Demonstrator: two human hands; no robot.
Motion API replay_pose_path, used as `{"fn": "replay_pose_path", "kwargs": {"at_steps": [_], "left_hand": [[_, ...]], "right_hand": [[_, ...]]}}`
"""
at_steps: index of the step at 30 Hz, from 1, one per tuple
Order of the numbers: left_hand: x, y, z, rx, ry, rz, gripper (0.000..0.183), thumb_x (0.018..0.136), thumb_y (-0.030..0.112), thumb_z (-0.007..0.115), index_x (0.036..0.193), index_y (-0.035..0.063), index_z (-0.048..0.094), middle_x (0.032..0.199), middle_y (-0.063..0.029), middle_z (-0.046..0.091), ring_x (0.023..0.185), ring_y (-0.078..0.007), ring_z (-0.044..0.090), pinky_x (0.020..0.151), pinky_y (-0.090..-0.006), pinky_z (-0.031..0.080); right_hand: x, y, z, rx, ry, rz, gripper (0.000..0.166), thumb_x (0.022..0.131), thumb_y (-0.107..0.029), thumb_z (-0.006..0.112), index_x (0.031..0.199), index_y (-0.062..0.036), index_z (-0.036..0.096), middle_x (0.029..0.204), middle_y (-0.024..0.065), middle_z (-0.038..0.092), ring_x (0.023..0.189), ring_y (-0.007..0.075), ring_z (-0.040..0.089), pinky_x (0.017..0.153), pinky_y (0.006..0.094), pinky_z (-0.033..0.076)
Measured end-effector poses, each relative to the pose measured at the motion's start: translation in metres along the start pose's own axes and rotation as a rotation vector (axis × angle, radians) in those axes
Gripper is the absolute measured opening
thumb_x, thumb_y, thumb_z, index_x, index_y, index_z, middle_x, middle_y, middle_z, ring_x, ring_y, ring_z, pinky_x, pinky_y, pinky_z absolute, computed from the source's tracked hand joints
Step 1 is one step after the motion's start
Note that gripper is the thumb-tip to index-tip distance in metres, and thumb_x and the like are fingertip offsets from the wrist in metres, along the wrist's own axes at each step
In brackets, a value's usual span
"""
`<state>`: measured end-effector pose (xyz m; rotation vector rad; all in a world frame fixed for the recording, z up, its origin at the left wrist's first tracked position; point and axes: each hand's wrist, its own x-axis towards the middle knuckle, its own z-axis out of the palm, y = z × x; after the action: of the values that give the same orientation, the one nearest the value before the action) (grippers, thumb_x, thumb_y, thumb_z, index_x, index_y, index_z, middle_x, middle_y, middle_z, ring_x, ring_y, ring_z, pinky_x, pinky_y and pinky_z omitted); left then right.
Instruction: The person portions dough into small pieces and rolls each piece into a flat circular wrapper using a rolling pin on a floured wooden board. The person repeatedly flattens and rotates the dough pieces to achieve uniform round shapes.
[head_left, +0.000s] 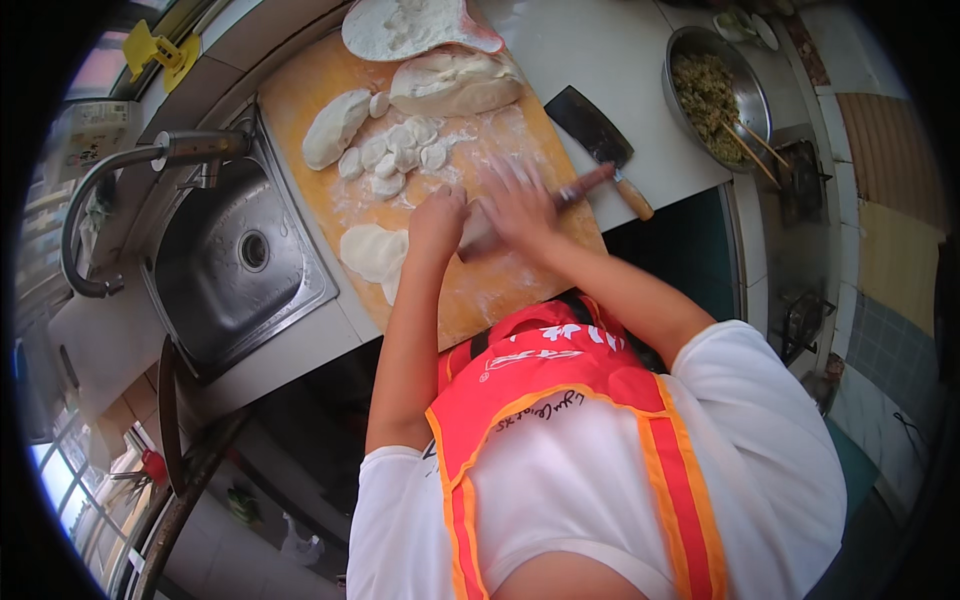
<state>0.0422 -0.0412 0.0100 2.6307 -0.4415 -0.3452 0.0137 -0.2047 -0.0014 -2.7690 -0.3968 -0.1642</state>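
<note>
On a floured wooden board (292, 90), my right hand (517, 196) lies flat and blurred over a rolling pin (581, 187), whose reddish handle sticks out to the right. My left hand (441, 217) has its fingers bent down beside the pin's left part; a piece of dough may be under them, but this is hidden. Thin rolled dough wrappers (375, 255) lie left of my left wrist. Above my hands are several small flattened dough pieces (405, 150), a dough roll (336, 129) and a large dough lump (457, 84). A container of flour (405, 28) stands at the board's top.
A steel sink (225, 300) with a faucet (112, 180) adjoins the board's left side. To the right, a cleaver (589, 124) lies on the counter, its wooden handle towards me. Farther right are a metal bowl of filling (705, 90) with chopsticks (754, 154) and a gas stove (806, 315).
</note>
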Motion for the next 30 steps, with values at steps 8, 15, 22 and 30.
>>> {"fn": "replay_pose_path", "kwargs": {"at_steps": [8, 15, 22, 30], "left_hand": [[-0.017, -0.003, -0.013, -0.299, -0.306, -0.316, 0.019, 0.081, 0.02, 0.059, 0.079, 0.0008, 0.058, 0.078, -0.0193, 0.063, 0.076, -0.037, 0.061, 0.065, -0.0441, 0.048], [-0.003, -0.003, -0.005, -0.044, -0.038, -0.158, 0.022, 0.079, 0.023, 0.061, 0.081, 0.0011, 0.06, 0.078, -0.0213, 0.063, 0.075, -0.0375, 0.061, 0.063, -0.0449, 0.047], [-0.009, -0.003, -0.01, -0.014, -0.322, -0.158, 0.024, 0.077, 0.023, 0.061, 0.087, 0.0014, 0.063, 0.083, -0.0201, 0.064, 0.08, -0.0358, 0.062, 0.068, -0.0448, 0.048], [-0.006, -0.007, 0.0, -0.176, -0.027, -0.198, 0.024, 0.077, 0.023, 0.061, 0.083, -0.0006, 0.06, 0.081, -0.0208, 0.064, 0.079, -0.0367, 0.062, 0.067, -0.0445, 0.049]], "right_hand": [[-0.008, 0.004, 0.006, -0.108, -0.079, -0.054, 0.056, 0.08, -0.03, 0.057, 0.131, -0.0097, 0.045, 0.139, 0.0139, 0.038, 0.126, 0.0287, 0.039, 0.105, 0.046, 0.028], [-0.014, -0.002, 0.005, -0.082, -0.022, 0.002, 0.057, 0.083, -0.032, 0.056, 0.134, -0.0107, 0.04, 0.144, 0.0125, 0.032, 0.128, 0.0274, 0.037, 0.106, 0.047, 0.026], [-0.011, 0.003, 0.01, -0.065, -0.071, -0.041, 0.059, 0.081, -0.031, 0.055, 0.133, -0.0073, 0.041, 0.139, 0.0158, 0.039, 0.13, 0.028, 0.035, 0.105, 0.0464, 0.027], [-0.051, -0.002, -0.008, 0.018, -0.129, 0.012, 0.06, 0.083, -0.03, 0.057, 0.136, -0.0099, 0.038, 0.143, 0.0143, 0.033, 0.13, 0.0291, 0.035, 0.107, 0.0482, 0.022]]}}
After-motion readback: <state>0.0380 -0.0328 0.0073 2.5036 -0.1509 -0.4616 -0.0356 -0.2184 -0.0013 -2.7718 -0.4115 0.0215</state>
